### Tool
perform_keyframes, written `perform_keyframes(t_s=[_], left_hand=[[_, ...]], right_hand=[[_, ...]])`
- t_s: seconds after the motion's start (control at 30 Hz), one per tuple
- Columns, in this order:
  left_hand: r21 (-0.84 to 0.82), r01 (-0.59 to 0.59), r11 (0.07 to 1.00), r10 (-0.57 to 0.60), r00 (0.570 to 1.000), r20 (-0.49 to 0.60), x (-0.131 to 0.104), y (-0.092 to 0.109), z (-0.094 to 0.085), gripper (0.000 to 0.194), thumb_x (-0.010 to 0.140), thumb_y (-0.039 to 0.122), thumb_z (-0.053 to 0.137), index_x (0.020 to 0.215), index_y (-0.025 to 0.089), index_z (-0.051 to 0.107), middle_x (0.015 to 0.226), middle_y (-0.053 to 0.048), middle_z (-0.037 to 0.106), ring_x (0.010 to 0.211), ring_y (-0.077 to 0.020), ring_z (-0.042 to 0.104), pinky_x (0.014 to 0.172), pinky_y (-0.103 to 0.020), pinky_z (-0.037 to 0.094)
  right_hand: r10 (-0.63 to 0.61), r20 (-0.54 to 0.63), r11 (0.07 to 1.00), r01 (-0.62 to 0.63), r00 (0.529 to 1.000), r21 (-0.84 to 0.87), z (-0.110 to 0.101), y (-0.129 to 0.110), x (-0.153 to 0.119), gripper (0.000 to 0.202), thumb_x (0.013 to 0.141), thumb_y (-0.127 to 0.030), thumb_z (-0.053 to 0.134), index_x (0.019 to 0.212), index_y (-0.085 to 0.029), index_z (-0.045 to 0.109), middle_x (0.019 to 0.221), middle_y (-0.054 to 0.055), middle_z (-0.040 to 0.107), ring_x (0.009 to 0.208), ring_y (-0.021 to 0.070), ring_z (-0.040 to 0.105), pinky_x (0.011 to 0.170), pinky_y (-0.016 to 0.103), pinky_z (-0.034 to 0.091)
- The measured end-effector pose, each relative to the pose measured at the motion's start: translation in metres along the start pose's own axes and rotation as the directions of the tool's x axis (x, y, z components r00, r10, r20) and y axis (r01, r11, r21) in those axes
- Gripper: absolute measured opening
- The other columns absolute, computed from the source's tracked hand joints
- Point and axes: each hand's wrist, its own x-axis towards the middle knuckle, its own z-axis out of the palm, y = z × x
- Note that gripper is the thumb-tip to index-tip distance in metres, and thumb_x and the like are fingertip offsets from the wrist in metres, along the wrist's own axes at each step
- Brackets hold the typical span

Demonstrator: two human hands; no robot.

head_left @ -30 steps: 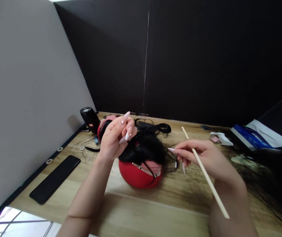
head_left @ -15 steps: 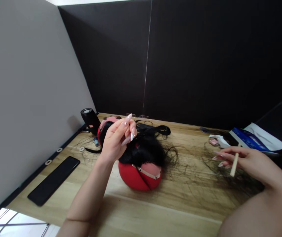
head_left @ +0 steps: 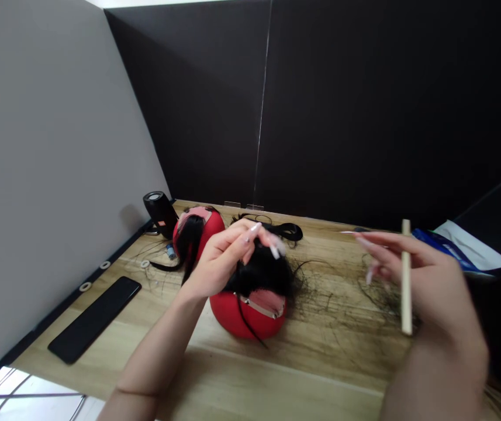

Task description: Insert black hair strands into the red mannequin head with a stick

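Note:
A red head form (head_left: 245,316) with a black hairpiece (head_left: 268,269) on it stands on the wooden table. Over the hair is my left hand (head_left: 228,251), thumb and fingertips pinched together; what they hold, if anything, is too small to make out. To the right, my right hand (head_left: 425,275) is raised above loose hairs, with a pale wooden stick (head_left: 406,280) held in it, roughly upright in the picture. Its fingers point left and are slightly blurred.
A second red head form (head_left: 216,225) with dark hair lies behind my left wrist. A black speaker (head_left: 161,213) stands at the back left, a black phone (head_left: 94,318) at the left. Loose hair (head_left: 329,292) and a blue packet (head_left: 447,248) are on the right.
My left hand has moved right over the hair. My right hand has moved left and up, its stick now more upright. A thin dark strand now hangs over the front of the red form.

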Motion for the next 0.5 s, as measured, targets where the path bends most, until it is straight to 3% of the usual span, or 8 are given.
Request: perform_keyframes(t_s=[0.03, 0.1, 0.2, 0.27, 0.33, 0.37, 0.43, 0.5], left_hand=[[0.045, -0.014, 0.999, 0.012, 0.999, 0.03, 0.0, 0.001, 0.003, 0.043, 0.099, 0.029, 0.047, 0.059, 0.015, 0.048, 0.107, -0.009, 0.066, 0.111, -0.0217, 0.06, 0.102, -0.038, 0.045], [0.148, -0.031, 0.989, 0.019, 0.997, 0.078, 0.0, 0.004, 0.008, 0.04, 0.099, 0.023, 0.048, 0.06, 0.016, 0.05, 0.128, -0.007, 0.061, 0.137, -0.0256, 0.043, 0.117, -0.044, 0.031], [0.215, -0.038, 0.976, 0.012, 0.993, 0.118, -0.001, 0.004, 0.012, 0.036, 0.098, 0.02, 0.048, 0.063, 0.016, 0.053, 0.138, -0.006, 0.055, 0.142, -0.0256, 0.036, 0.12, -0.045, 0.028], [0.151, 0.004, 0.989, -0.023, 0.992, 0.126, -0.004, 0.0, 0.013, 0.036, 0.099, 0.022, 0.047, 0.064, 0.015, 0.053, 0.128, -0.009, 0.061, 0.13, -0.0242, 0.05, 0.113, -0.042, 0.039], [-0.02, 0.098, 0.995, -0.094, 0.985, 0.144, -0.006, -0.003, 0.013, 0.037, 0.099, 0.028, 0.047, 0.065, 0.015, 0.051, 0.101, -0.009, 0.067, 0.099, -0.0191, 0.066, 0.092, -0.035, 0.053], [-0.143, 0.147, 0.979, -0.125, 0.98, 0.154, -0.007, -0.004, 0.013, 0.038, 0.1, 0.03, 0.047, 0.065, 0.015, 0.05, 0.086, -0.007, 0.065, 0.079, -0.0153, 0.067, 0.076, -0.03, 0.056], [-0.375, 0.204, 0.904, -0.157, 0.976, 0.152, -0.007, -0.003, 0.013, 0.039, 0.099, 0.032, 0.047, 0.063, 0.015, 0.046, 0.067, -0.001, 0.054, 0.051, -0.0081, 0.054, 0.05, -0.022, 0.048], [-0.492, 0.195, 0.849, -0.172, 0.981, 0.093, -0.004, 0.002, 0.01, 0.042, 0.098, 0.031, 0.05, 0.06, 0.015, 0.043, 0.061, 0.002, 0.047, 0.041, -0.0037, 0.039, 0.039, -0.018, 0.034]], right_hand=[[0.003, 0.109, 0.993, -0.016, 0.994, 0.116, 0.017, -0.01, -0.007, 0.05, 0.071, -0.047, 0.08, 0.113, -0.021, 0.072, 0.108, 0.012, 0.069, 0.055, 0.0134, 0.059, 0.043, 0.025, 0.047], [-0.055, 0.384, 0.956, -0.063, 0.922, 0.286, 0.049, -0.022, -0.019, 0.067, 0.069, -0.04, 0.083, 0.131, -0.029, 0.061, 0.132, 0.012, 0.059, 0.052, 0.0114, 0.061, 0.041, 0.026, 0.051], [-0.106, 0.6, 0.899, -0.18, 0.793, 0.398, 0.083, -0.026, -0.032, 0.072, 0.074, -0.038, 0.08, 0.139, -0.027, 0.051, 0.121, 0.012, 0.065, 0.05, 0.0125, 0.064, 0.047, 0.028, 0.058], [-0.118, 0.652, 0.889, -0.212, 0.749, 0.406, 0.093, -0.024, -0.035, 0.059, 0.079, -0.041, 0.076, 0.131, -0.02, 0.058, 0.095, 0.008, 0.072, 0.051, 0.0146, 0.066, 0.05, 0.028, 0.059], [-0.119, 0.692, 0.902, -0.214, 0.712, 0.375, 0.093, -0.022, -0.034, 0.045, 0.084, -0.046, 0.07, 0.117, -0.015, 0.066, 0.075, 0.005, 0.07, 0.054, 0.0161, 0.067, 0.052, 0.026, 0.058], [-0.108, 0.714, 0.916, -0.211, 0.691, 0.342, 0.09, -0.021, -0.033, 0.043, 0.085, -0.047, 0.069, 0.112, -0.014, 0.068, 0.07, 0.005, 0.068, 0.055, 0.0164, 0.067, 0.053, 0.026, 0.058], [-0.06, 0.754, 0.95, -0.195, 0.654, 0.245, 0.079, -0.019, -0.026, 0.043, 0.084, -0.049, 0.069, 0.108, -0.013, 0.07, 0.067, 0.005, 0.068, 0.056, 0.016, 0.067, 0.054, 0.025, 0.058], [0.01, 0.76, 0.98, -0.158, 0.65, 0.123, 0.063, -0.015, -0.017, 0.043, 0.083, -0.049, 0.07, 0.107, -0.013, 0.071, 0.065, 0.004, 0.067, 0.055, 0.0155, 0.066, 0.054, 0.025, 0.056]])
